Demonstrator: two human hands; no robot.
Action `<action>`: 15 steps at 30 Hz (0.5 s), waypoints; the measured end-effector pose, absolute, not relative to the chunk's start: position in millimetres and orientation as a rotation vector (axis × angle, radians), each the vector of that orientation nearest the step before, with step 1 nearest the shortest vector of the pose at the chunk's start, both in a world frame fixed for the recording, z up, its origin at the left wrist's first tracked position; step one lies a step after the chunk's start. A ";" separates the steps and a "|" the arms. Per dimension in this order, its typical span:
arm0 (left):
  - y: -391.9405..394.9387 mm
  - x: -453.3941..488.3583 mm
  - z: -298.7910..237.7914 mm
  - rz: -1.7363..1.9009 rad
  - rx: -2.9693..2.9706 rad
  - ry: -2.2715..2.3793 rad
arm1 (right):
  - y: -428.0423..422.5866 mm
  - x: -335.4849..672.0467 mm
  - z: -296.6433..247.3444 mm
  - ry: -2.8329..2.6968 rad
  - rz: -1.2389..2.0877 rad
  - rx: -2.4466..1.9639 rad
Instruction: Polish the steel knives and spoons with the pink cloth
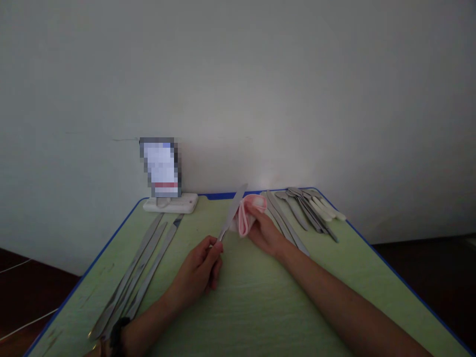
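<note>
My left hand [203, 265] is closed around the handle of a table knife [233, 209], whose blade points up and away from me above the table. In my right hand [264, 230] is a bunched pink and white cloth [246, 214], right beside the knife's blade. Whether the cloth touches the blade I cannot tell for sure. Several more table knives [136, 267] lie side by side on the left, partly hidden by my left forearm. Behind my right hand lie two more knives [284, 218], their lower ends partly covered by my wrist.
The green table [238, 312] has a blue edge and stands against a grey wall. A phone [161, 166] with a blurred screen rests on a white stand [171, 203] at the back left. Spoons and other cutlery [307, 208], some with white handles [327, 210], are piled at the back right.
</note>
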State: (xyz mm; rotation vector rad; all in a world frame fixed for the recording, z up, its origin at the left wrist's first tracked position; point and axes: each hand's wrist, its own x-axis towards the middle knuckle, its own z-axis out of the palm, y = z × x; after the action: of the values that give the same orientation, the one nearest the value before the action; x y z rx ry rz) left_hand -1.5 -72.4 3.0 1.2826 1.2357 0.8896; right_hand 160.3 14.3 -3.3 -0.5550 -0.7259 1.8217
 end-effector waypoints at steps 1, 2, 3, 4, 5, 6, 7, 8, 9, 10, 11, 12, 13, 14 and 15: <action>-72.0 -1.3 2.7 0.899 1.280 1.239 | 15.0 161.0 -2.6 -0.695 1.830 -0.535; -71.6 -1.2 2.4 0.910 1.276 1.242 | 15.7 161.9 -2.0 -0.674 1.836 -0.515; -71.2 -1.0 2.3 0.920 1.270 1.244 | 16.2 162.7 -1.6 -0.666 1.839 -0.499; -70.9 -0.9 2.2 0.930 1.262 1.246 | 16.6 163.4 -1.6 -0.668 1.839 -0.490; -70.7 -1.0 2.2 0.943 1.251 1.251 | 16.8 163.7 -2.1 -0.683 1.841 -0.492; -70.5 -1.2 2.2 0.956 1.236 1.257 | 16.9 163.5 -3.0 -0.710 1.843 -0.510; -70.4 -1.5 2.3 0.975 1.218 1.265 | 16.7 162.8 -4.3 -0.747 1.838 -0.546; -70.2 -2.0 2.4 0.995 1.201 1.272 | 16.2 161.6 -5.9 -0.795 1.819 -0.599; -70.1 -2.5 2.7 1.016 1.187 1.276 | 15.4 160.0 -7.6 -0.853 1.780 -0.661; -69.8 -3.1 3.0 1.038 1.175 1.280 | 14.4 158.1 -9.2 -0.914 1.723 -0.723; -69.4 -3.7 3.4 1.057 1.167 1.284 | 13.2 156.3 -10.5 -0.967 1.652 -0.773; -69.0 -4.2 3.8 1.076 1.159 1.289 | 12.1 154.7 -11.5 -1.003 1.585 -0.804; -68.6 -4.6 4.3 1.090 1.154 1.299 | 11.1 153.4 -12.0 -1.017 1.536 -0.818; -68.1 -4.9 4.7 1.099 1.150 1.309 | 10.4 152.5 -12.3 -1.011 1.508 -0.816; -67.6 -5.1 5.0 1.102 1.146 1.319 | 10.1 152.0 -12.3 -0.988 1.495 -0.807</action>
State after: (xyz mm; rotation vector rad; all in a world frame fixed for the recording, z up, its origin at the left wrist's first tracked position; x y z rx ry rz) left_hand -5.1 -67.6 5.0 1.1460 1.3186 1.1017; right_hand 152.0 10.1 -12.3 -0.8072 -0.9878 1.4952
